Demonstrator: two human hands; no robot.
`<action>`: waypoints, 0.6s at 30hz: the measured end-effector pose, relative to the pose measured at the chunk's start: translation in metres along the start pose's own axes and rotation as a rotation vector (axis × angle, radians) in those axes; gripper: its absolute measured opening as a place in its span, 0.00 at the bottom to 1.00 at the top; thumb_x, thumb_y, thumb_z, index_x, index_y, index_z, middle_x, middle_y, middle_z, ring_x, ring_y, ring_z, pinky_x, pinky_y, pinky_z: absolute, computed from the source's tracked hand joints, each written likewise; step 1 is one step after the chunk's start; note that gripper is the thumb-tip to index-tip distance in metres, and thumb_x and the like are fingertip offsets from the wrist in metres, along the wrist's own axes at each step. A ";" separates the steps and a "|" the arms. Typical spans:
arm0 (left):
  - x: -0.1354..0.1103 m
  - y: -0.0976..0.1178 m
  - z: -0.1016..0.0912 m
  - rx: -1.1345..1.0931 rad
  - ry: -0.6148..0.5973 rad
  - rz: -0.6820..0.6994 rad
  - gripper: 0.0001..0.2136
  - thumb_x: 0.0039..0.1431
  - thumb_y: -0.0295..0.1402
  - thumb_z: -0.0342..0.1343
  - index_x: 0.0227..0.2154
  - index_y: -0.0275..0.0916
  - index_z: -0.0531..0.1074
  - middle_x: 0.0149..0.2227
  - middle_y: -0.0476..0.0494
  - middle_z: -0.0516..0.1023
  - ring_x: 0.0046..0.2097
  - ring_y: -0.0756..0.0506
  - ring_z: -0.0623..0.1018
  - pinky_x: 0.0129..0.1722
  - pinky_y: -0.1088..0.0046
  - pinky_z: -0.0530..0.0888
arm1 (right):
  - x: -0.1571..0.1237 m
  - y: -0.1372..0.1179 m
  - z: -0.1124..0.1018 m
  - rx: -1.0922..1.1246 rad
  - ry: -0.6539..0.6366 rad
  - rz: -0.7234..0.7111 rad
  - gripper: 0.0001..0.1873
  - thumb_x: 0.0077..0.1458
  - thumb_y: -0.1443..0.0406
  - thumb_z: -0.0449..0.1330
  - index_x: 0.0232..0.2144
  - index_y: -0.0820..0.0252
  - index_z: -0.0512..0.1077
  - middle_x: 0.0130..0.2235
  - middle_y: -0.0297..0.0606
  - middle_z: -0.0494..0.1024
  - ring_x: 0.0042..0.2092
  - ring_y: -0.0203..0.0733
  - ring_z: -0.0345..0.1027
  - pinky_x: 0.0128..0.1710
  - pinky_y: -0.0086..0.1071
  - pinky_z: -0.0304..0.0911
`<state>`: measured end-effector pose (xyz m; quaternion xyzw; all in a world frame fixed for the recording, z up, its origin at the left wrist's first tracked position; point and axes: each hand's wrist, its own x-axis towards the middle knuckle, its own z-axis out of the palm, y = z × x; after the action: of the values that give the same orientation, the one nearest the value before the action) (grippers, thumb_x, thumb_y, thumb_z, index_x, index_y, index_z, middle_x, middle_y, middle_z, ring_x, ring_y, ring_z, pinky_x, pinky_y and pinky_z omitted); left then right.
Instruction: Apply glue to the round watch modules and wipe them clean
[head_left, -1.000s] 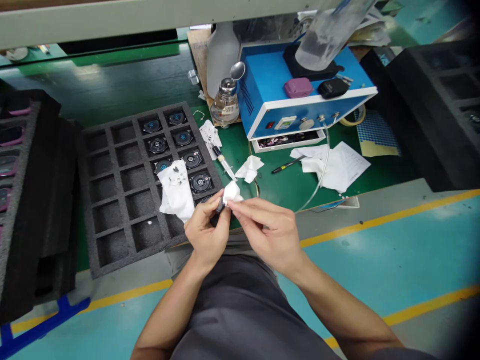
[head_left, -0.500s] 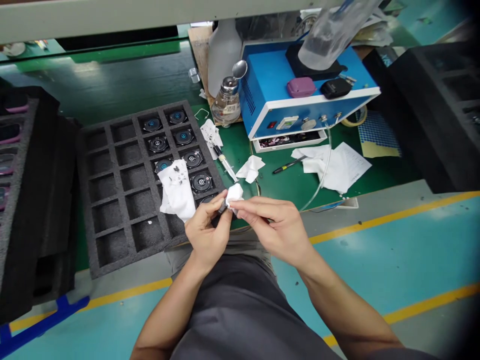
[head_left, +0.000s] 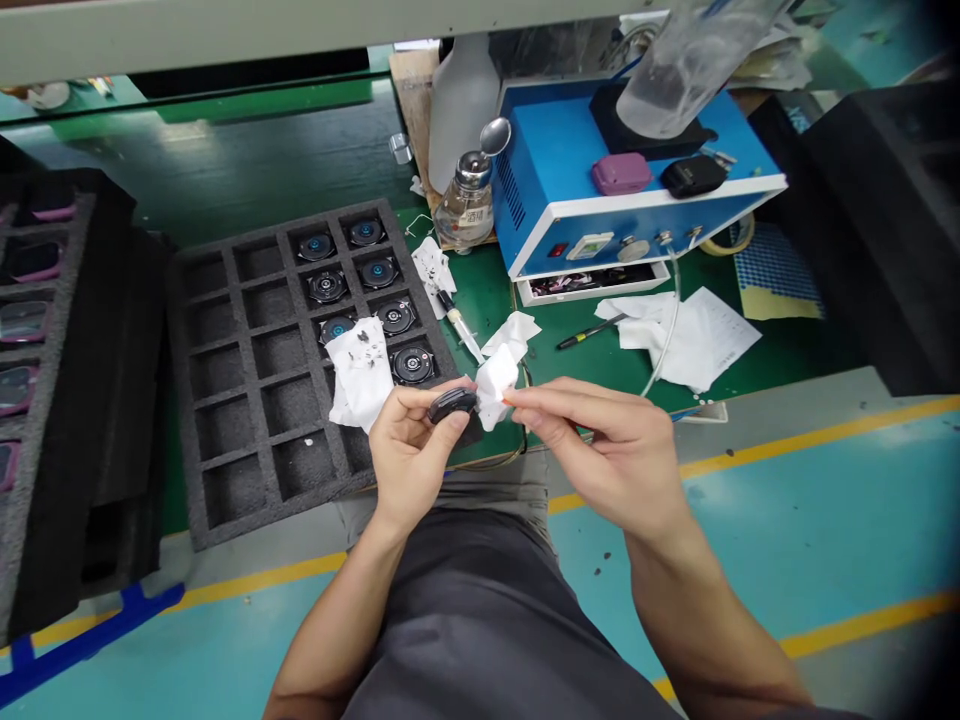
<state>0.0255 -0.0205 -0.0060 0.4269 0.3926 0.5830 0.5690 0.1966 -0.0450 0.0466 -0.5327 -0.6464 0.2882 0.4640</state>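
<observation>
My left hand [head_left: 411,450] is closed on a small dark rounded part [head_left: 451,404], pinched between thumb and fingers over my lap at the bench's front edge. My right hand [head_left: 607,450] pinches a small white wipe [head_left: 496,381] at its fingertips, just right of the part and touching it or nearly so. Behind my left hand lies a black foam tray [head_left: 247,400] whose right columns hold several round black parts [head_left: 395,317]. A smudged white wipe [head_left: 358,368] lies draped over the tray.
A blue control box [head_left: 600,215] stands at the back right, with a purple case [head_left: 620,173] and a black case [head_left: 691,176] on top. A glass dispenser bottle [head_left: 465,205], a syringe [head_left: 461,325], a pen [head_left: 589,331], crumpled wipes [head_left: 675,325] and papers lie on the green mat. Black foam trays [head_left: 45,400] are stacked at far left.
My right hand has drawn the wipe off the part and a little to the right, so the dark part now shows in my left fingers. The view has shifted slightly.
</observation>
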 end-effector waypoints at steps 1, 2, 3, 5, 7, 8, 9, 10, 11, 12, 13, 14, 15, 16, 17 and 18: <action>0.000 0.000 0.000 0.004 0.004 0.010 0.09 0.56 0.29 0.68 0.35 0.39 0.72 0.44 0.39 0.86 0.47 0.44 0.85 0.48 0.67 0.82 | -0.001 -0.002 0.002 -0.022 0.009 -0.021 0.15 0.62 0.71 0.61 0.45 0.50 0.82 0.34 0.34 0.82 0.33 0.35 0.74 0.32 0.30 0.69; -0.001 0.000 0.001 0.014 0.011 0.021 0.09 0.56 0.30 0.68 0.35 0.39 0.72 0.44 0.39 0.86 0.47 0.43 0.85 0.48 0.66 0.82 | -0.002 -0.004 0.004 -0.045 0.012 -0.037 0.15 0.62 0.71 0.60 0.46 0.50 0.81 0.35 0.34 0.82 0.33 0.35 0.74 0.32 0.30 0.69; -0.001 0.001 0.002 0.028 0.019 0.032 0.09 0.56 0.30 0.68 0.34 0.39 0.73 0.44 0.39 0.86 0.47 0.43 0.85 0.48 0.67 0.82 | -0.003 -0.005 0.006 -0.068 0.008 -0.047 0.16 0.63 0.72 0.59 0.47 0.50 0.81 0.36 0.35 0.82 0.33 0.35 0.74 0.33 0.30 0.70; -0.001 0.002 0.003 0.059 0.034 0.055 0.09 0.55 0.31 0.69 0.34 0.39 0.73 0.44 0.39 0.86 0.46 0.43 0.85 0.45 0.68 0.83 | -0.004 -0.006 0.010 -0.111 0.000 -0.065 0.17 0.63 0.72 0.58 0.48 0.49 0.80 0.36 0.35 0.83 0.34 0.35 0.74 0.34 0.31 0.71; -0.002 0.002 0.004 0.084 0.046 0.085 0.09 0.55 0.31 0.69 0.34 0.39 0.73 0.44 0.39 0.86 0.44 0.43 0.86 0.43 0.69 0.83 | -0.004 -0.005 0.015 -0.153 0.005 -0.096 0.18 0.64 0.73 0.57 0.49 0.49 0.80 0.37 0.35 0.83 0.36 0.36 0.76 0.35 0.31 0.72; -0.003 0.000 0.005 0.096 0.051 0.105 0.09 0.56 0.31 0.68 0.34 0.38 0.73 0.44 0.38 0.86 0.44 0.43 0.86 0.43 0.69 0.83 | -0.005 -0.004 0.018 -0.175 0.010 -0.111 0.19 0.64 0.73 0.57 0.49 0.49 0.80 0.38 0.35 0.83 0.37 0.36 0.76 0.36 0.31 0.72; -0.004 -0.002 0.005 0.112 0.057 0.127 0.08 0.56 0.31 0.68 0.34 0.38 0.73 0.44 0.38 0.86 0.44 0.43 0.86 0.42 0.69 0.84 | -0.005 -0.003 0.021 -0.201 0.016 -0.125 0.19 0.64 0.73 0.56 0.50 0.49 0.79 0.39 0.36 0.83 0.38 0.37 0.77 0.37 0.31 0.72; -0.005 -0.005 0.005 0.133 0.066 0.153 0.08 0.57 0.30 0.68 0.34 0.38 0.73 0.44 0.38 0.86 0.44 0.43 0.86 0.43 0.68 0.84 | -0.006 -0.003 0.024 -0.239 0.021 -0.135 0.20 0.64 0.74 0.56 0.50 0.49 0.79 0.39 0.36 0.84 0.38 0.37 0.77 0.38 0.32 0.73; -0.007 -0.009 0.005 0.161 0.078 0.184 0.07 0.57 0.30 0.67 0.35 0.38 0.73 0.44 0.37 0.86 0.45 0.42 0.86 0.43 0.67 0.84 | -0.006 -0.003 0.027 -0.292 0.026 -0.141 0.20 0.64 0.74 0.56 0.50 0.50 0.79 0.40 0.36 0.84 0.39 0.37 0.78 0.39 0.32 0.73; -0.008 -0.014 0.005 0.198 0.092 0.222 0.07 0.58 0.29 0.66 0.35 0.38 0.74 0.45 0.37 0.85 0.46 0.41 0.86 0.44 0.65 0.84 | -0.007 -0.003 0.030 -0.361 0.038 -0.145 0.20 0.63 0.74 0.55 0.50 0.51 0.79 0.39 0.37 0.84 0.39 0.38 0.78 0.39 0.32 0.72; -0.009 -0.019 0.005 0.244 0.108 0.265 0.06 0.58 0.28 0.66 0.36 0.38 0.74 0.46 0.37 0.85 0.47 0.41 0.85 0.46 0.64 0.84 | -0.008 -0.004 0.032 -0.445 0.056 -0.149 0.20 0.63 0.75 0.55 0.50 0.53 0.79 0.39 0.37 0.84 0.38 0.38 0.77 0.39 0.31 0.71; -0.011 -0.023 0.006 0.298 0.121 0.308 0.06 0.58 0.27 0.66 0.37 0.38 0.75 0.46 0.37 0.85 0.48 0.40 0.85 0.47 0.62 0.83 | -0.009 -0.006 0.033 -0.541 0.073 -0.156 0.19 0.63 0.75 0.55 0.49 0.54 0.80 0.38 0.37 0.84 0.38 0.38 0.77 0.37 0.31 0.70; -0.012 -0.027 0.006 0.353 0.128 0.347 0.07 0.58 0.27 0.65 0.38 0.38 0.76 0.47 0.37 0.85 0.49 0.39 0.84 0.48 0.60 0.83 | -0.010 -0.008 0.033 -0.640 0.083 -0.157 0.18 0.63 0.74 0.55 0.49 0.56 0.80 0.37 0.38 0.83 0.37 0.38 0.76 0.35 0.31 0.68; -0.012 -0.029 0.007 0.395 0.136 0.378 0.07 0.58 0.26 0.65 0.39 0.38 0.76 0.47 0.38 0.85 0.49 0.39 0.84 0.50 0.59 0.83 | -0.011 -0.009 0.032 -0.737 0.083 -0.147 0.18 0.63 0.74 0.55 0.48 0.57 0.80 0.36 0.38 0.83 0.35 0.38 0.76 0.32 0.31 0.66; -0.012 -0.029 0.007 0.407 0.147 0.389 0.08 0.58 0.26 0.65 0.39 0.39 0.76 0.47 0.38 0.85 0.49 0.40 0.84 0.50 0.59 0.82 | -0.012 -0.011 0.030 -0.824 0.073 -0.128 0.17 0.63 0.74 0.56 0.47 0.58 0.80 0.35 0.38 0.83 0.34 0.38 0.75 0.29 0.31 0.63; -0.012 -0.028 0.008 0.384 0.159 0.378 0.07 0.58 0.26 0.65 0.39 0.39 0.76 0.46 0.38 0.85 0.49 0.40 0.84 0.50 0.60 0.82 | -0.013 -0.012 0.027 -0.894 0.065 -0.098 0.16 0.62 0.74 0.56 0.46 0.58 0.81 0.34 0.38 0.83 0.32 0.38 0.74 0.26 0.31 0.59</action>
<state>0.0422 -0.0310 -0.0300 0.5455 0.4527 0.6254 0.3260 0.1675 -0.0571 0.0421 -0.6583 -0.7170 -0.0588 0.2215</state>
